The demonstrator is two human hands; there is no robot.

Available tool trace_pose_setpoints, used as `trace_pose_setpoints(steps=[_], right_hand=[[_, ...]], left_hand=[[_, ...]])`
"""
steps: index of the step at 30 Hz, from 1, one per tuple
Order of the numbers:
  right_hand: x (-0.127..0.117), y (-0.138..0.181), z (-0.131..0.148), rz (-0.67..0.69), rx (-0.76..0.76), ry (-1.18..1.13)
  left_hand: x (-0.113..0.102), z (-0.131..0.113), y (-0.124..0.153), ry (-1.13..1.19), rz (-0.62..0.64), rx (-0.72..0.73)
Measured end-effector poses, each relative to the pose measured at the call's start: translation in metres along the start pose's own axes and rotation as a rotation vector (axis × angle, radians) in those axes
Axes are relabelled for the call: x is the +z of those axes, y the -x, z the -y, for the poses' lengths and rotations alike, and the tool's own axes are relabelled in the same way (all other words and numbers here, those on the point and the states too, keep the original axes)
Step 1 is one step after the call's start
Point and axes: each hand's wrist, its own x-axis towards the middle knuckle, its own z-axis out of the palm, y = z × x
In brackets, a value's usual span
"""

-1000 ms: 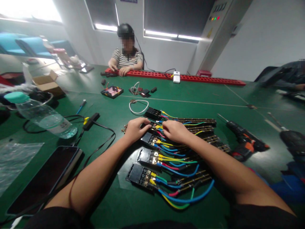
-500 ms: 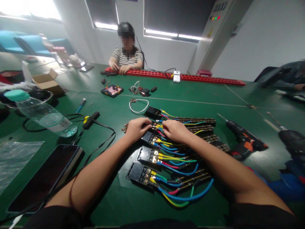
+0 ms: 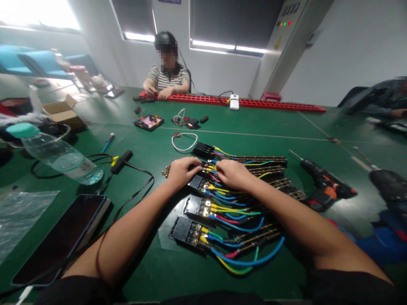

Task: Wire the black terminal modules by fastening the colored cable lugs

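Note:
My left hand (image 3: pixel 183 173) is closed in a pinch over the second black terminal block from the back, which it mostly covers; what its fingertips hold is too small to make out. Facing it, my right hand (image 3: pixel 234 173) is closed around a wire at the lugged ends beside that block. Small brass screws (image 3: pixel 165 170) lie in a pile just left of my left hand. Nearer me, more black blocks (image 3: pixel 182 228) stand in a row, with yellow, blue, red and green wires (image 3: pixel 254 226) fixed to their terminals. Another wired block (image 3: pixel 203 149) sits behind my hands.
A power drill (image 3: pixel 327 182) lies to the right. On the left are a phone (image 3: pixel 60 241), a water bottle (image 3: pixel 63 159) and a black cable (image 3: pixel 140 171). Across the green table, a person in a striped shirt sits behind a long red slotted strip (image 3: pixel 270 104).
Both hands stay at the same block with almost the same grip. The view has shifted very slightly; nothing else has visibly moved.

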Motion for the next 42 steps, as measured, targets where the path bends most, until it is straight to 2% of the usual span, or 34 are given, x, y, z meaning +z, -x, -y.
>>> trace_pose_setpoints(steps=[22, 42], right_hand=[[0.0043, -0.0005, -0.0019, 0.013, -0.005, 0.006], [0.0015, -0.0015, 0.0046, 0.028, 0.070, 0.060]], left_hand=[[0.0011, 0.0005, 0.0008, 0.028, 0.004, -0.009], [0.0064, 0.0043, 0.0050, 0.141, -0.041, -0.059]])
